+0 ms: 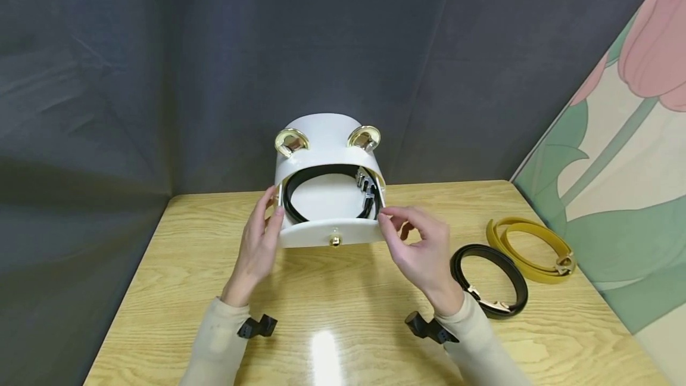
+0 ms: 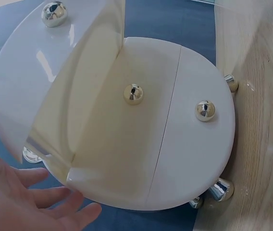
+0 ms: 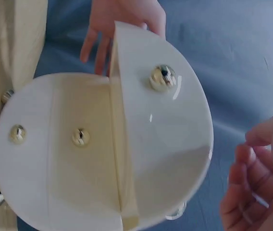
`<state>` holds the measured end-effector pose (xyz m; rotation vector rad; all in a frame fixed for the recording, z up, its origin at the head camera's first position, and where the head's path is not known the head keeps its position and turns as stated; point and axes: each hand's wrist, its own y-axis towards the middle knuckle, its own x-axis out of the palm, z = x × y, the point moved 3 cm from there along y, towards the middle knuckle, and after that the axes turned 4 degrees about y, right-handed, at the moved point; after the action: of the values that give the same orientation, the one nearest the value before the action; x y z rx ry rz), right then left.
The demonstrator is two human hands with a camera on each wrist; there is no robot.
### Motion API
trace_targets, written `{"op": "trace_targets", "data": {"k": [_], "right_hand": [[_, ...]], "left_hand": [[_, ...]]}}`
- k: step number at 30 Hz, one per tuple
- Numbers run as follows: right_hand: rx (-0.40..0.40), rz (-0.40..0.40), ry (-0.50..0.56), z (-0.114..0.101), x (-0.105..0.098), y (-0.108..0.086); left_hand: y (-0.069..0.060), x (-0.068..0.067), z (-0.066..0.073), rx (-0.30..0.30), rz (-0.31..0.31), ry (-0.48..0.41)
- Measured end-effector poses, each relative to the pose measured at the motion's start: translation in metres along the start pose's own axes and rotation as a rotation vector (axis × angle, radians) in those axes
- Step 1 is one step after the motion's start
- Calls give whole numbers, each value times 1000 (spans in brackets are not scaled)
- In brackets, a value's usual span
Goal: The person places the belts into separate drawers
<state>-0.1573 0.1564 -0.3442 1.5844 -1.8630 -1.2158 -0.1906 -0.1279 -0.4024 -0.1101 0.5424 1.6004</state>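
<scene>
A rounded white box with gold-coloured fittings stands at the back of the table. Its top drawer is pulled out, and a coiled black belt with silver buckle parts lies inside. Beside the drawer's left side is my left hand, its fingers extended and spread in the left wrist view. My right hand is at the drawer's right front corner with thumb and forefinger close together. In the right wrist view its loosely curled fingers appear apart from the drawer front.
To the right on the wooden table lie a coiled black belt and a coiled mustard belt. A dark curtain hangs behind. Lower drawer fronts with round knobs show in the left wrist view.
</scene>
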Motion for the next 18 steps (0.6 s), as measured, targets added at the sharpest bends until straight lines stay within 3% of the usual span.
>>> {"op": "trace_targets", "data": {"k": [3,9,13,18], "right_hand": [[-73,-62,51,-4,11,-9],[-65,-238,160,-3,34,-27],[-137,-288,133,-3,45,-32],[-193,-305,47,-3,50,-36]], "left_hand": [[3,-1,-1,-24,19,1],[13,-5,-2,-48,49,-7],[14,-10,-7,-71,44,4],[15,-11,-9,-44,12,34]]}}
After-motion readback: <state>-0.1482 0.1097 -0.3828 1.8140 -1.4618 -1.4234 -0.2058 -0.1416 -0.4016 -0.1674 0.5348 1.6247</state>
